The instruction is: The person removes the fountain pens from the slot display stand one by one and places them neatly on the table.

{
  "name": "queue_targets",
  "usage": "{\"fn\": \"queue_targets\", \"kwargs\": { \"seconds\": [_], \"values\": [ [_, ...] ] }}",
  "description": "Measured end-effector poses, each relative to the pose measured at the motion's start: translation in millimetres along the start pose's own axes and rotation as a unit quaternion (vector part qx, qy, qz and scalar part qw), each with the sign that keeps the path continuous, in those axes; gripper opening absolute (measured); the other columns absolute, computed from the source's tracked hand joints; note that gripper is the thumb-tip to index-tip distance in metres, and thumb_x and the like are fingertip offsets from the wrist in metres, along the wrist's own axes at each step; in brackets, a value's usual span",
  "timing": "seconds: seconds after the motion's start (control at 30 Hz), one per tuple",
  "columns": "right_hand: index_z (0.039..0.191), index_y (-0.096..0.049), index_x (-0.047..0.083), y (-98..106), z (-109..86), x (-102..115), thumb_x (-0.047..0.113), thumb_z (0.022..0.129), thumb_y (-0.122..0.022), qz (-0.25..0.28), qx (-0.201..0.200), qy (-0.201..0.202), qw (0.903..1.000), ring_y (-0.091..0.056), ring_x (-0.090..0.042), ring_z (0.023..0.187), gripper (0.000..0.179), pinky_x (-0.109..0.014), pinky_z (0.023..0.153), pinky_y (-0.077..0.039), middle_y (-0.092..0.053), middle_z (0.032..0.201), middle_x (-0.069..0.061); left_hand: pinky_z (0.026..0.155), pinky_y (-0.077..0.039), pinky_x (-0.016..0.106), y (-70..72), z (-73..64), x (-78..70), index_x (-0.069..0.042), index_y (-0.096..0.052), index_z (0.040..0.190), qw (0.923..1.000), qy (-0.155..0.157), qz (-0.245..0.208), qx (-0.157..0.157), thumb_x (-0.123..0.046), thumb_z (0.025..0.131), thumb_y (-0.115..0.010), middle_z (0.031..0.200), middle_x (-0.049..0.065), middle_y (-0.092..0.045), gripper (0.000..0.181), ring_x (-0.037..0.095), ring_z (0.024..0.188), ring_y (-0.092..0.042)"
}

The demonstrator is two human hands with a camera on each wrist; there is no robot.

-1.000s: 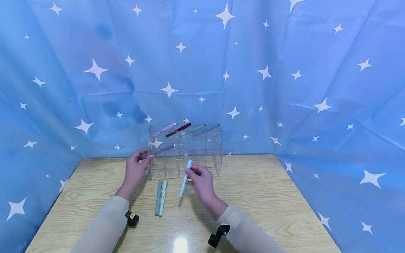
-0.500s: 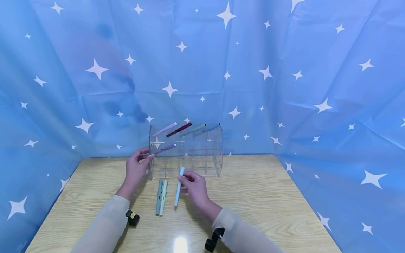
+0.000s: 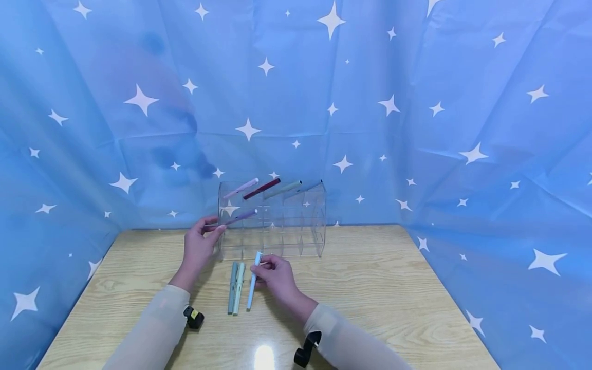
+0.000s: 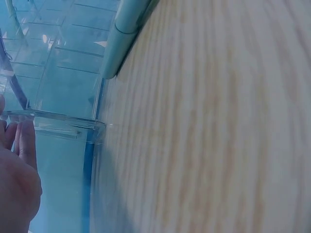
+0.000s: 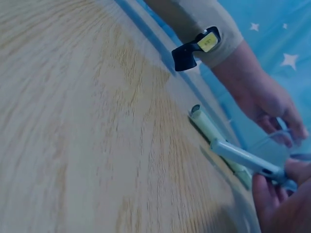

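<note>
My right hand (image 3: 276, 280) pinches a light blue capped pen (image 3: 253, 288) between thumb and fingers. The pen slants just over the wooden table, to the right of a grey-green pen (image 3: 233, 289) and a pale green pen (image 3: 238, 289) that lie side by side. My left hand (image 3: 199, 249) grips the left side of a clear acrylic pen rack (image 3: 291, 249), thumb toward the front. The left wrist view shows its fingers (image 4: 26, 145) against the rack's edge. A purple pen (image 3: 242, 216) rests slanted in the rack's lower tier, beside the left thumb.
Along the rack's top tier lean a lilac pen (image 3: 240, 188), a dark red pen (image 3: 261, 189), a green pen (image 3: 284, 189) and a blue pen (image 3: 305, 188). A blue star-patterned curtain (image 3: 296, 103) hangs behind and beside the wooden table (image 3: 379, 298).
My right hand has moved left and toward the front with the light blue pen, bringing it near the two pens on the table. The left hand keeps its place on the rack.
</note>
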State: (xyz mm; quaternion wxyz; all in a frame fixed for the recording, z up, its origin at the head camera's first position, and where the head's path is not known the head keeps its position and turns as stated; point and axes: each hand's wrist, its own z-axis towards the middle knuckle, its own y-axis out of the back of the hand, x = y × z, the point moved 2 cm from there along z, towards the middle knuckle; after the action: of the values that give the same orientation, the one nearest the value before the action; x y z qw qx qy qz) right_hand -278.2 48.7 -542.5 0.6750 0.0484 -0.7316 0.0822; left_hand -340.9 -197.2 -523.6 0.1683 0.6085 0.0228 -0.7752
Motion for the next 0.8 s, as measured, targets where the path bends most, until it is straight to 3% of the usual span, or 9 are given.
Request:
{"fn": "queue_targets", "kwargs": {
  "seconds": [0.53, 0.8],
  "values": [
    [0.123, -0.072, -0.009, -14.6, 5.3, -7.9, 0.002, 0.098, -0.083, -0.058, -0.002, -0.006, 0.9983, -0.075, -0.017, 0.077, 0.030, -0.037, 0.072, -0.069, -0.073, 0.100, -0.013, 0.069, -0.057, 0.017, -0.5, 1.4, 2.2, -0.002, -0.072, 0.138, 1.0000, -0.006, 0.000, -0.006, -0.023, 0.104, -0.082, 0.122, 0.019, -0.075, 0.041, 0.020, 0.100, -0.070],
    [0.127, -0.072, -0.007, -18.0, 5.3, -7.4, 0.005, 0.099, -0.084, -0.089, -0.005, -0.005, 0.9960, -0.075, -0.015, 0.075, 0.033, -0.034, 0.069, -0.068, -0.074, 0.096, -0.009, 0.070, -0.059, 0.019, 0.0, 0.4, 0.1, -0.002, -0.071, 0.138, 0.9999, 0.004, -0.012, 0.000, -0.024, 0.103, -0.083, 0.119, 0.019, -0.076, 0.043, 0.014, 0.093, -0.071]
  ]
}}
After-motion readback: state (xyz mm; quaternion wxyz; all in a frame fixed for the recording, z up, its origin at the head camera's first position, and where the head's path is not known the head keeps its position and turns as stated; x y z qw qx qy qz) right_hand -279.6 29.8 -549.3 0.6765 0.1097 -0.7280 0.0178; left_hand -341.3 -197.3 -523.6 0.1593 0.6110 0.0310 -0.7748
